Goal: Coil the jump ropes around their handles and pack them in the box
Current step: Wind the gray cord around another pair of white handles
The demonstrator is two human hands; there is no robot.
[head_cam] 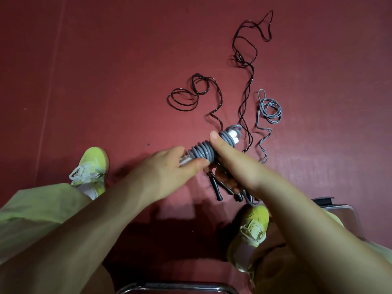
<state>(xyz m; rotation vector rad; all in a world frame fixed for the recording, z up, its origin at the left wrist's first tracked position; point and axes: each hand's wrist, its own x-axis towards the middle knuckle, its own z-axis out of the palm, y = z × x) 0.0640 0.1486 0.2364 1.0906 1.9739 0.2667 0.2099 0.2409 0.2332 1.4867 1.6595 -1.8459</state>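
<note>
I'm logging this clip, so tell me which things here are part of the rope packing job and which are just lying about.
Part of the job:
- grey jump rope, partly coiled on its handles, gripped by left hand and right hand
- black jump ropes loose on the floor
- black handles

Just there:
- yellow-green shoes
- metal chair frame

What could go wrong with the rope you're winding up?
The gray coils could slip loose, since only the left hand and right hand pin them. The gray rope left on the floor lies beside the black ropes and might snag them when pulled.
</note>
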